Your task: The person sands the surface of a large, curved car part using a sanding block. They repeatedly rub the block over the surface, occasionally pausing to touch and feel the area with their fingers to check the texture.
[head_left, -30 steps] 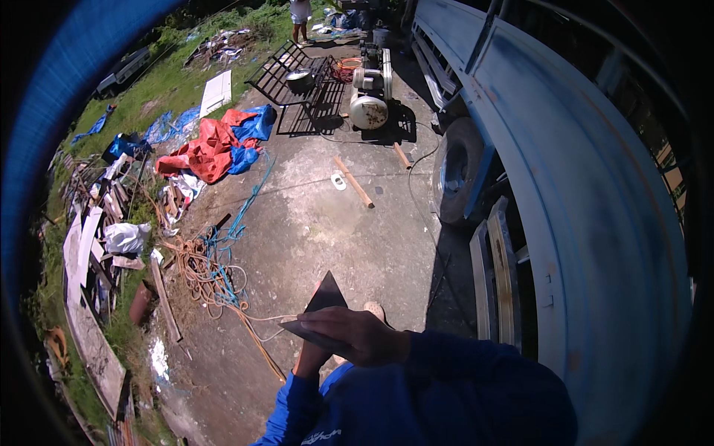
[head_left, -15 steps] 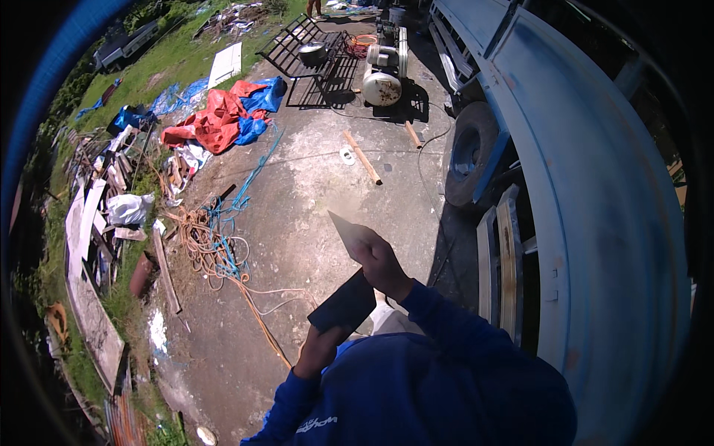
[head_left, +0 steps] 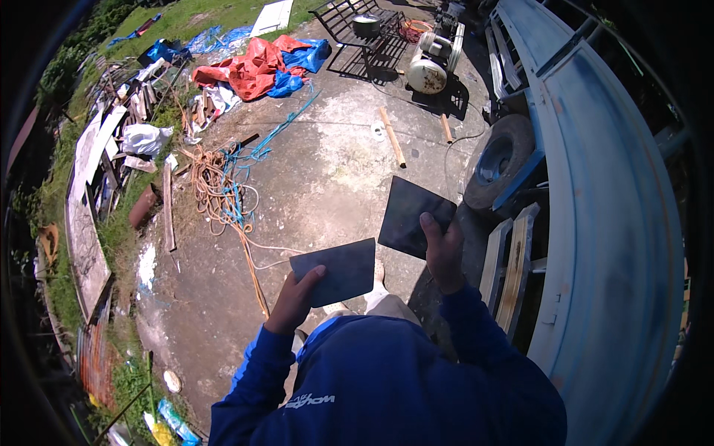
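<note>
My left hand (head_left: 294,299) is closed on a dark grey rectangular sheet (head_left: 343,272) that looks like sandpaper, its thumb lying flat on the upper face. In my right hand (head_left: 446,256) is a second dark sheet (head_left: 407,217) of the same kind, nearly black, pinched at its lower right part with the thumb on top. The two sheets are apart, side by side in front of my body, the right one a little farther out. My fingers beneath both sheets are hidden.
Beside me on the right runs a long blue-grey metal panel (head_left: 595,186), with a wheel (head_left: 502,162) near it. Tangled rope (head_left: 216,186) lies to the left. Ahead are wooden sticks (head_left: 392,137), an air compressor (head_left: 429,73), a metal bench (head_left: 338,18) and an orange tarp (head_left: 249,68).
My hands have moved apart, the right one outward to the right. Both sheets now show their broad faces; the right one was tilted before, with a dust haze near it. The view has shifted.
</note>
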Tool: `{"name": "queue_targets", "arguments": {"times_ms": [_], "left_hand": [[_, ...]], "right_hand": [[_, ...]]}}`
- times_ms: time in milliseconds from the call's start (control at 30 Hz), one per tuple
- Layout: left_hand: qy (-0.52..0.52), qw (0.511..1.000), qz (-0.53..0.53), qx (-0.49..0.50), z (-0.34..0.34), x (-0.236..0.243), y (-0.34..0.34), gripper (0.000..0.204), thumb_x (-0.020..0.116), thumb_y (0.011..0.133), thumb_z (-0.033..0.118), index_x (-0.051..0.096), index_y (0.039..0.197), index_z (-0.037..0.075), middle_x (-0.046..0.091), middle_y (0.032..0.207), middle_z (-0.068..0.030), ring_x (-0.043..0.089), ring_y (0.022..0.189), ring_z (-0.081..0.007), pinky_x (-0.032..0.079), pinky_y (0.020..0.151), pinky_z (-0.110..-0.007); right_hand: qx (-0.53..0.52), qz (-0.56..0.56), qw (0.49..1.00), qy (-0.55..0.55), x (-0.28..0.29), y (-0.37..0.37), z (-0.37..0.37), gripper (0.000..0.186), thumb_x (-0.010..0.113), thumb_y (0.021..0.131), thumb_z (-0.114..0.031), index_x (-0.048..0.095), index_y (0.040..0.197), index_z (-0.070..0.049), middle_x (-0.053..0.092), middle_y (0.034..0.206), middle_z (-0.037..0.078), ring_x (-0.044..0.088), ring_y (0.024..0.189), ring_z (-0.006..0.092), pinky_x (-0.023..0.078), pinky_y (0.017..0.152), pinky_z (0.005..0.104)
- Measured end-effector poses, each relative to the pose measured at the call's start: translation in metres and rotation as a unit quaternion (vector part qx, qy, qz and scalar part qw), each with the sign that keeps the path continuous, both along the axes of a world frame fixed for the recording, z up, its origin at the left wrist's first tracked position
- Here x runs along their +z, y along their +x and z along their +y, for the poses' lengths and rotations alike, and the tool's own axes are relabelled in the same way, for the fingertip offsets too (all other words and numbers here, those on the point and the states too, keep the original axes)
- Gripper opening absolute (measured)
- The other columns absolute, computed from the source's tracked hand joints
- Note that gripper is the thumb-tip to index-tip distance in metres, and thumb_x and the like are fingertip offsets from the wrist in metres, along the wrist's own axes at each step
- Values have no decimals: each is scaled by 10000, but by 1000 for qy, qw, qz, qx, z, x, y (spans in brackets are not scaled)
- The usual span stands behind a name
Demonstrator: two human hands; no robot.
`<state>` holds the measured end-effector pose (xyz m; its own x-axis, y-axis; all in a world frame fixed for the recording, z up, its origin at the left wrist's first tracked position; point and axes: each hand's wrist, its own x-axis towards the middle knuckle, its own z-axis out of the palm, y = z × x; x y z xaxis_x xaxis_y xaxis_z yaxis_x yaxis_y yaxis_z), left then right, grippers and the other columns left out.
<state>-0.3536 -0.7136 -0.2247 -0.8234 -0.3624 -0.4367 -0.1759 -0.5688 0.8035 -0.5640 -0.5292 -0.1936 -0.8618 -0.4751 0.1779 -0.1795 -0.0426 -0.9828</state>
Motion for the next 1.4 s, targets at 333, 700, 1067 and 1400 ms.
{"name": "queue_targets", "arguments": {"times_ms": [333, 700, 1067, 1400], "left_hand": [[-580, 800, 152, -18, 37, 38, -32, 243, 634, 921, 54, 692, 1152, 12, 705, 1002, -141, 684, 918, -265, 545, 800, -348], [11, 980, 194, -33, 80, 7, -59, 373, 482, 1061, 263, 528, 1307, -14, 651, 1190, -116, 637, 1074, -177, 498, 948, -330], [-135, 951, 80, -266, 109, 17, -121, 127, 650, 955, 101, 689, 914, -12, 718, 915, -96, 676, 848, -143, 572, 793, -322], [-207, 903, 41, -373, 223, -65, -174, 276, 516, 1042, 216, 683, 1085, 1, 659, 832, -93, 593, 684, -164, 463, 617, -254]], "right_hand": [[-13, -33, 999, 27, -46, 8, -26, 603, 611, 1026, -273, 349, 1497, -3, 644, 1023, 81, 600, 897, 92, 491, 769, 218], [96, -439, 878, -162, -20, 29, 56, 362, 628, 1010, -269, 580, 1250, -3, 668, 1153, 59, 648, 1051, 148, 510, 964, 320], [10, -179, 948, 262, 51, 36, 205, 500, 642, 977, -423, 620, 1237, 4, 712, 1006, 145, 662, 907, 155, 517, 832, 318], [-330, -322, 869, -179, -16, 113, 313, 453, 692, 940, -310, 607, 1296, -43, 677, 1116, 81, 651, 984, 167, 509, 903, 338]]}}
